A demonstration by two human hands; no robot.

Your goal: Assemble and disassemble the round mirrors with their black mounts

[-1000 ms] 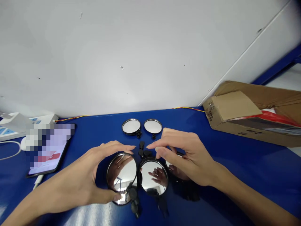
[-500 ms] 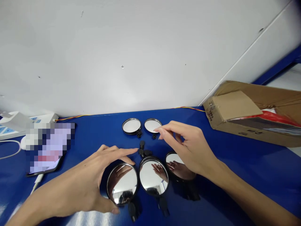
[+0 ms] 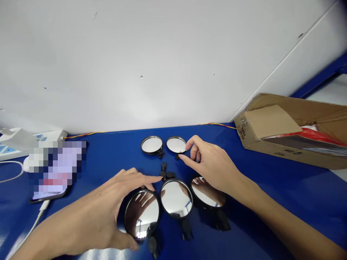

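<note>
My left hand (image 3: 108,209) is spread around a round black-rimmed mirror (image 3: 142,213) at the front left. Its thumb lies near the mirror's lower edge, and its index fingertip reaches a small cluster of black knob-like parts (image 3: 164,173). My right hand (image 3: 210,159) has thumb and index finger apart at the right edge of a round mirror (image 3: 176,144) in the back row; whether they press on it I cannot tell. Beneath the right hand lies another mirror (image 3: 207,193), partly covered. Between the hands rests a middle mirror (image 3: 176,198) with a black mount (image 3: 186,229).
Another round mirror (image 3: 151,145) lies at the back left. A phone (image 3: 59,169) with a white cable and a white power strip (image 3: 51,139) are on the left of the blue table (image 3: 114,151). An open cardboard box (image 3: 260,133) stands at the right, against the white wall.
My right hand has shifted slightly down, with its thumb and index finger now farther apart at the back mirror's edge. The middle front mirror sits slightly higher, and the left one slightly lower and rightward.
</note>
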